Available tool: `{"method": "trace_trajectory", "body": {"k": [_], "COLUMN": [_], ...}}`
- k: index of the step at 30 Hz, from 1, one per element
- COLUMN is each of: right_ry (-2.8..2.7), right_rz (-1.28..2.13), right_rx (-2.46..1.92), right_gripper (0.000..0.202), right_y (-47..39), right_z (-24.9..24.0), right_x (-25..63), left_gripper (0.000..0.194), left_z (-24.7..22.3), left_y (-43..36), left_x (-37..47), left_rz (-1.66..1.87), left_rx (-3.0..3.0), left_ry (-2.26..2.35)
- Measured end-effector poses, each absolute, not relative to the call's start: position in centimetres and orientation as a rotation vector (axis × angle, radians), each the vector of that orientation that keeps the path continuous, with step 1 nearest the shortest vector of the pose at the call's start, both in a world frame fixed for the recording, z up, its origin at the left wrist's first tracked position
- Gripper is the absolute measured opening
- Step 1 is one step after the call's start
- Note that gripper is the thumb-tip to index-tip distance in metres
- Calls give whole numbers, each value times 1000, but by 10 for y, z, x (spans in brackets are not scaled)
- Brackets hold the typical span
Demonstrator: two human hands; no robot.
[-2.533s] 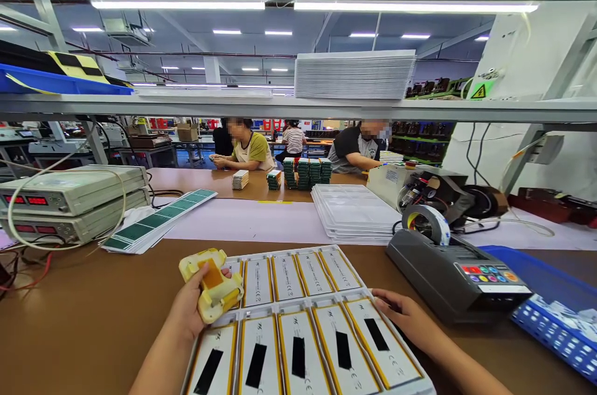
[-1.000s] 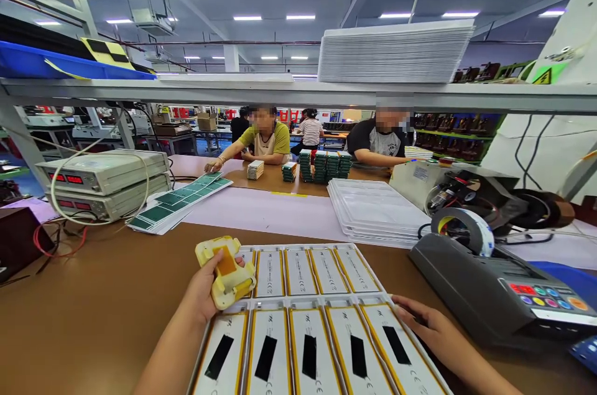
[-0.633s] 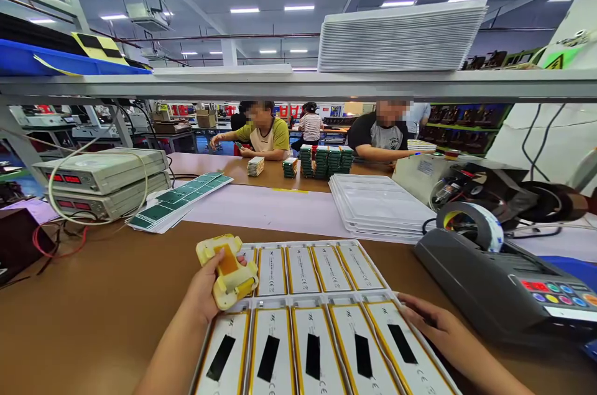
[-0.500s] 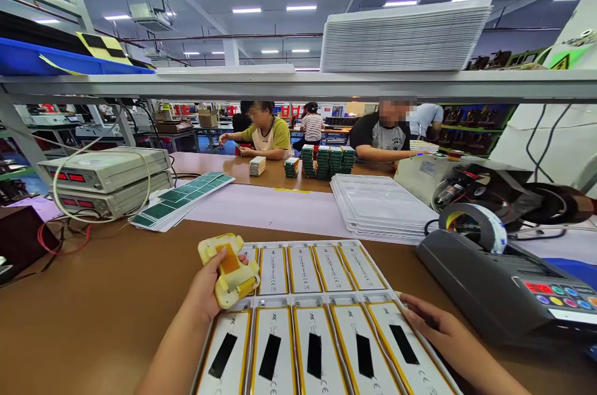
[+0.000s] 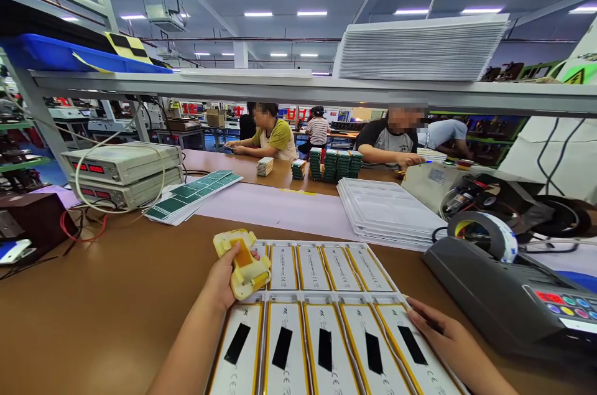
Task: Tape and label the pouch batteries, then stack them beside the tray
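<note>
left grip (image 5: 224, 278) clamped on yellow fixture (image 5: 247, 272) over white tray's (image 5: 298, 297) far-left corner; right grip (image 5: 441, 328) at its right edge, closure unclear.

The green-sleeved person (image 5: 278, 139) has pulled back an outstretched arm (image 5: 252, 147).

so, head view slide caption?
Left hand holds notched yellow plastic block; right hand at edge of white plastic tray of flat white rectangular packs.

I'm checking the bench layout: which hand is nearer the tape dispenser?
Right. The right hand is at the right edge of the tray, apart from the dispenser. The left hand holds the yellow block at the tray's left edge, farther off across the tray.
</note>
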State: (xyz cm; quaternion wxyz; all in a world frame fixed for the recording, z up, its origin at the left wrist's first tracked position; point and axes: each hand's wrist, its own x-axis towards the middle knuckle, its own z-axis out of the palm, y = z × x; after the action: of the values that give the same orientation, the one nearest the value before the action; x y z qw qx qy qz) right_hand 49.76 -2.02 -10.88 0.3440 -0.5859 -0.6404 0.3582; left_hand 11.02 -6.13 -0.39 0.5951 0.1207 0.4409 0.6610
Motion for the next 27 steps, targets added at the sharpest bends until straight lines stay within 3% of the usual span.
{"method": "trace_trajectory", "body": {"k": [27], "right_ry": [-1757], "right_rz": [932], "right_rx": [-1468], "right_gripper": [62], "right_y": [-24], "right_z": [-98], "right_x": [495], "left_gripper": [24], "left_z": [-4], "left_y": [-64], "left_x": [111], "left_rz": [1544], "left_rx": [282], "left_ry": [1021]}}
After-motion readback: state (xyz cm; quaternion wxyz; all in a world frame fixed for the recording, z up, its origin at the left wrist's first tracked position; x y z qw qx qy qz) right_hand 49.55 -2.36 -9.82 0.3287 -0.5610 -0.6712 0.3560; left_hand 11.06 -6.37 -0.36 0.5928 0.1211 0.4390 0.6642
